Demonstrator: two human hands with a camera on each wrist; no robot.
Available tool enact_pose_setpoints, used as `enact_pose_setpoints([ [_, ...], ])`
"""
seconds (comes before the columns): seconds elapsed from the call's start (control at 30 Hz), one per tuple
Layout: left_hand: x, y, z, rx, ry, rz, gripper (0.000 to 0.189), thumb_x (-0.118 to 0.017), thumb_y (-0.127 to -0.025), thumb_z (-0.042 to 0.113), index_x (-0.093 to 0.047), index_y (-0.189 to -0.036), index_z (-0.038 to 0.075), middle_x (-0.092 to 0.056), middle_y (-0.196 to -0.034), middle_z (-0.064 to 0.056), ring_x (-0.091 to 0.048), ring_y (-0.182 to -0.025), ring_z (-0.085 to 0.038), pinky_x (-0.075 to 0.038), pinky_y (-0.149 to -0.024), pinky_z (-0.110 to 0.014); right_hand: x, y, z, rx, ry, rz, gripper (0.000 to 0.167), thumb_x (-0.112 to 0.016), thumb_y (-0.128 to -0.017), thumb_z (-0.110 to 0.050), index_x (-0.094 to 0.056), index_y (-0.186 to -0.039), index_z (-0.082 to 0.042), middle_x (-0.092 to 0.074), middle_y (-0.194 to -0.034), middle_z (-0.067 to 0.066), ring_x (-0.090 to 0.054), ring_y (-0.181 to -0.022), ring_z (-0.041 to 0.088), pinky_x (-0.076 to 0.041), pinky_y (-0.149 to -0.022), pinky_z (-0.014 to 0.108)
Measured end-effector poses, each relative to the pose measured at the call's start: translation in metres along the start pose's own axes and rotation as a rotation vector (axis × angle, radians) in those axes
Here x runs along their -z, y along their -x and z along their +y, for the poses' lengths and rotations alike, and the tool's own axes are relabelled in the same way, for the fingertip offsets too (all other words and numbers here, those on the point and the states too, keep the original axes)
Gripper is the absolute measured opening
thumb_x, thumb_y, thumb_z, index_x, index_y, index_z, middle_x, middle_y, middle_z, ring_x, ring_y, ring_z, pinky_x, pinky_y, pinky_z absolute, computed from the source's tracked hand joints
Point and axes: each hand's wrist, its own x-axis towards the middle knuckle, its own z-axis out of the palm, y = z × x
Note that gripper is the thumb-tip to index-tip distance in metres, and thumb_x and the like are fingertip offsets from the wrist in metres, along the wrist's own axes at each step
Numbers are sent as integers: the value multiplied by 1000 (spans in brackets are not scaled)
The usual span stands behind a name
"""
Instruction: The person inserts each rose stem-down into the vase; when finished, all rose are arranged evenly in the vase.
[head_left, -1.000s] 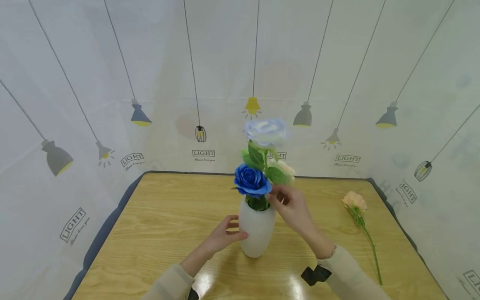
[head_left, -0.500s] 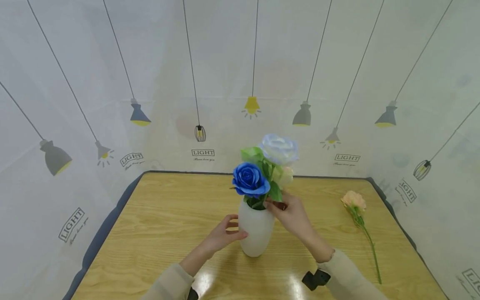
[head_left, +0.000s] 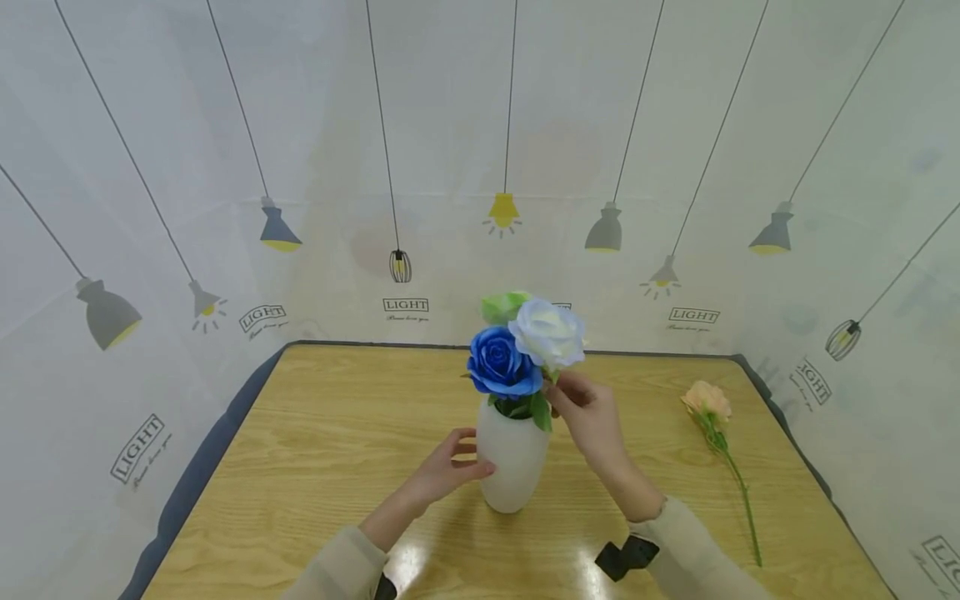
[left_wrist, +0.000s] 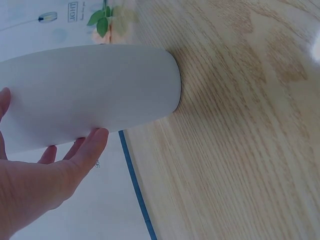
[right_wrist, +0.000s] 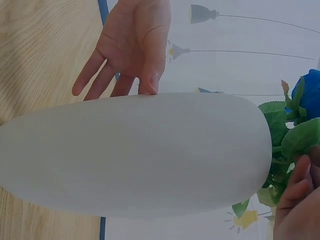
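Observation:
A white vase (head_left: 512,458) stands upright on the wooden table. My left hand (head_left: 442,473) holds its left side, thumb in front; in the left wrist view the left hand (left_wrist: 55,180) touches the vase wall (left_wrist: 100,85). A blue rose (head_left: 502,362) rises from the mouth. Beside it is a pale blue-white rose (head_left: 549,333), pinched just under its head by my right hand (head_left: 588,417). In the right wrist view the right hand (right_wrist: 300,200) is among green leaves (right_wrist: 300,140) by the rim. The lower stems are hidden inside the vase.
A peach-coloured flower (head_left: 707,402) with a long green stem lies on the table (head_left: 337,442) to the right. A white cloth backdrop (head_left: 450,125) printed with hanging lamps surrounds the table's back and sides.
The pale blue-white rose has come down, ending beside the blue rose. My right hand lowered, then rose slightly to below its head. A cream flower behind is now hidden. The left hand stays put.

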Motion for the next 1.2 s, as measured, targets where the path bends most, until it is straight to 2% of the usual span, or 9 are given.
enact_pose_setpoints([
  [0.07, 0, 0, 0, 0, -4, -1, 64, -66, -80, 28, -32, -130, 6, -40, -125, -19, -43, -110, -37, -41, -83, -48, -1, -1, 5, -29, -18, 25, 11, -60, -82, 1, -64, -91, 7, -56, -64, 5, -50, -55, 14, -43, -50, 24],
  [0.27, 0, 2, 3, -1, -6, -2, 65, -66, -80, 29, -32, -130, 5, -40, -125, -19, -42, -111, -38, -40, -83, -48, -9, -4, 1, -54, -42, 70, 15, -61, -81, 2, -64, -94, 7, -60, -79, 10, -54, -66, 12, -45, -56, 21],
  [0.33, 0, 2, 3, -4, -2, 1, 64, -66, -80, 28, -33, -129, 5, -40, -125, -19, -42, -111, -38, -40, -83, -48, -12, -6, -1, -49, -36, 68, 12, -63, -80, 3, -65, -91, 8, -59, -76, 9, -53, -65, 10, -45, -55, 21],
  [0.47, 0, 1, 2, -3, 13, 1, 63, -66, -80, 29, -34, -128, 5, -41, -124, -19, -43, -110, -37, -40, -84, -47, -15, -5, -12, -7, -19, 46, 5, -63, -78, 5, -63, -79, 10, -52, -61, 4, -46, -54, 9, -40, -47, 20],
  [0.63, 0, 0, 2, -4, 18, 2, 62, -67, -80, 29, -35, -128, 5, -41, -124, -19, -43, -110, -36, -41, -83, -47, -19, -1, -21, 28, 23, 5, 12, -61, -78, 6, -60, -67, 7, -42, -50, 1, -37, -44, 7, -30, -39, 19],
  [1.0, 0, 0, 2, -2, 14, 2, 65, -67, -79, 29, -34, -129, 5, -41, -124, -18, -43, -110, -36, -41, -83, -47, -24, 1, -25, -4, 63, -54, 19, -61, -80, 3, -56, -62, 4, -37, -49, -1, -33, -44, 7, -26, -39, 20],
  [1.2, 0, 9, 18, -8, 31, -5, 61, -66, -80, 25, -34, -127, 1, -41, -123, -22, -42, -110, -39, -40, -83, -48, -20, 3, -22, -38, 30, -50, 20, -60, -81, 2, -55, -62, 4, -39, -50, 0, -35, -45, 7, -29, -40, 20],
])
